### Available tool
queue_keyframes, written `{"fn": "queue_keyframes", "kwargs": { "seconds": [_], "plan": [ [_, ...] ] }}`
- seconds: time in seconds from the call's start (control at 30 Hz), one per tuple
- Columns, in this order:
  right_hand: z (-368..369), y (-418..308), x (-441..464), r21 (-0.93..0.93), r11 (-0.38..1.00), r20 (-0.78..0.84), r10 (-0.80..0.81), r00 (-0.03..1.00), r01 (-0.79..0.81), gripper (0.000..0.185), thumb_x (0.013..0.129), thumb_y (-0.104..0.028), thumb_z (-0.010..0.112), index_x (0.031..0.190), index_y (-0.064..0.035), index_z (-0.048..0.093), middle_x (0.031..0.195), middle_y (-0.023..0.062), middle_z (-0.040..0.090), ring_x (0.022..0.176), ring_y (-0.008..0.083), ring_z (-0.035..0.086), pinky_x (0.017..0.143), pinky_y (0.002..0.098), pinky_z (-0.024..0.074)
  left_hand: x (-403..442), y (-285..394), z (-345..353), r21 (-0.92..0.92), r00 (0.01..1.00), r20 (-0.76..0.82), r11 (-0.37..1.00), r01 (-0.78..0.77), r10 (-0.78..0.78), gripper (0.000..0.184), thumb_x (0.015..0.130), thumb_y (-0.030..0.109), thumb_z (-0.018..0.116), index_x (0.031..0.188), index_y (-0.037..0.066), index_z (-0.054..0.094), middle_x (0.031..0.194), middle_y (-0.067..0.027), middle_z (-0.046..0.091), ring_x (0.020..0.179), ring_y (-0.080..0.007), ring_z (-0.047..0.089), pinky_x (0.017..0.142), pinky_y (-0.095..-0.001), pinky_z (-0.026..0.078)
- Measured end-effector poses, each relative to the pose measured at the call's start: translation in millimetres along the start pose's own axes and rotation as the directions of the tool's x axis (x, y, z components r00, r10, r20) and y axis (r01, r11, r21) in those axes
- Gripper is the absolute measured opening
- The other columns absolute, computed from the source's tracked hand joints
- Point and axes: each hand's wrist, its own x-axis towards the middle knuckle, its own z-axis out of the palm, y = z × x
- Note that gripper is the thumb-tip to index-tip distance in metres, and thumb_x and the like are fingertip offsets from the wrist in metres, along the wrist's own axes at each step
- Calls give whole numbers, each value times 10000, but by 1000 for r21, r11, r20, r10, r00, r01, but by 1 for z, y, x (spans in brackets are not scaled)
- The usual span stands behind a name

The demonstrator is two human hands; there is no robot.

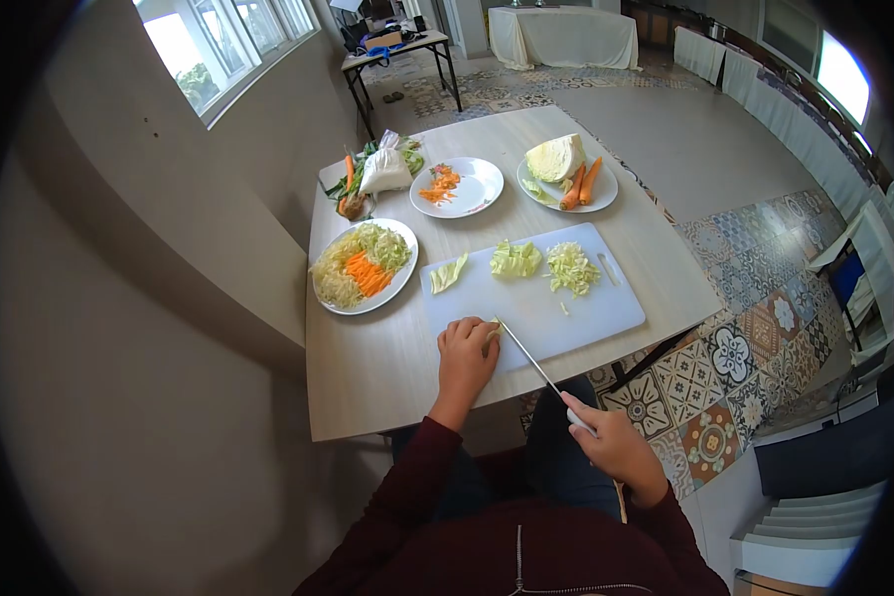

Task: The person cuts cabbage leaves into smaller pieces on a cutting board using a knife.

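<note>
Grip the knife [532, 359] by its pale handle [581, 423], as in the right hand [613, 438], fingers wrapped around; expect low weight and a stiff blade. Ahead, note the left hand [469, 350] bent over the near left corner of the cutting board [571, 330], fingertips down beside the knife tip (possibly pinning a scrap; cannot tell). Farther across the board, find cabbage leaves [516, 260] and shredded cabbage [572, 269]: probably light, crisp, slightly slippery. Press leaves from above, fingertips curled back.
</note>
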Motion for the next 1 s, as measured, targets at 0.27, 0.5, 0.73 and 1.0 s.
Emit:
{"fn": "queue_keyframes", "kwargs": {
  "seconds": [0.27, 0.5, 0.73, 1.0],
  "plan": [
    [23, 2, 34, 27, 1000, -16, 11, 1000, -11, 475, 927, -124, 597, 1393, -36, 572, 919, 326, 652, 852, 475, 653, 729, 467, 528, 1, 3, -3, -5, 1000, -14, 1000, 10, -10, 197, 838, 126, 717, 1034, 130, 733, 1044, -38, 650, 1047, -266, 579, 932, -424, 405],
    [27, 6, 32, 14, 998, -65, -64, 996, 65, 475, 927, -118, 596, 1393, -34, 570, 916, 318, 657, 845, 475, 653, 719, 478, 529, 0, 3, -2, -10, 1000, -8, 1000, 8, -8, 202, 834, 125, 719, 1036, 126, 732, 1056, -42, 645, 1057, -267, 574, 934, -426, 405],
    [11, -6, 2, -42, 999, -11, 26, 1000, -27, 482, 909, -113, 613, 1387, -55, 584, 907, 283, 680, 804, 466, 662, 711, 487, 532, 0, 4, -3, -15, 1000, -15, 1000, 13, -13, 191, 832, 119, 724, 1023, 114, 729, 1058, -44, 645, 1056, -268, 574, 930, -427, 406],
    [1, -7, -6, -127, 991, 10, 39, 999, -38, 505, 888, -140, 642, 1392, -131, 606, 946, 239, 706, 829, 416, 681, 751, 456, 542, 0, 3, -2, 6, 999, -52, 1000, 9, -9, 173, 830, 125, 738, 1003, 118, 732, 1026, -45, 635, 1037, -261, 576, 919, -420, 406]
  ]
}}
